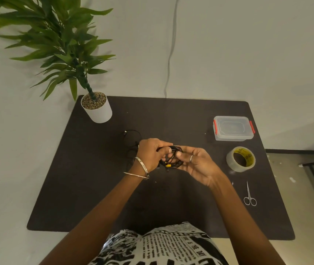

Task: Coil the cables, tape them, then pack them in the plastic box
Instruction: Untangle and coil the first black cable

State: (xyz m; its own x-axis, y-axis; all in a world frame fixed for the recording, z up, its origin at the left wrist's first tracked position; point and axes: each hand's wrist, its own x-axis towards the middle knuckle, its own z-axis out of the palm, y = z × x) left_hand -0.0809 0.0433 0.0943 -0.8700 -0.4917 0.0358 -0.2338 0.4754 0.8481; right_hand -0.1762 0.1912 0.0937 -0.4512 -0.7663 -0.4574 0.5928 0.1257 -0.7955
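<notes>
A black cable with a yellow tag [172, 158] is bunched in loops between both hands above the middle of the dark mat [95, 188]. My left hand [149, 153] pinches the loops from the left and my right hand [198, 163] cradles them from the right. A second black cable [131, 138] lies loose on the mat just left of my left hand. The clear plastic box [233, 128] with red clips stands lidded at the back right. A roll of clear tape [240, 159] sits in front of it.
Small steel scissors [249, 195] lie on the mat near the right edge. A potted plant in a white pot [98, 109] stands on the back left corner. A grey wire [170, 54] runs up the wall behind.
</notes>
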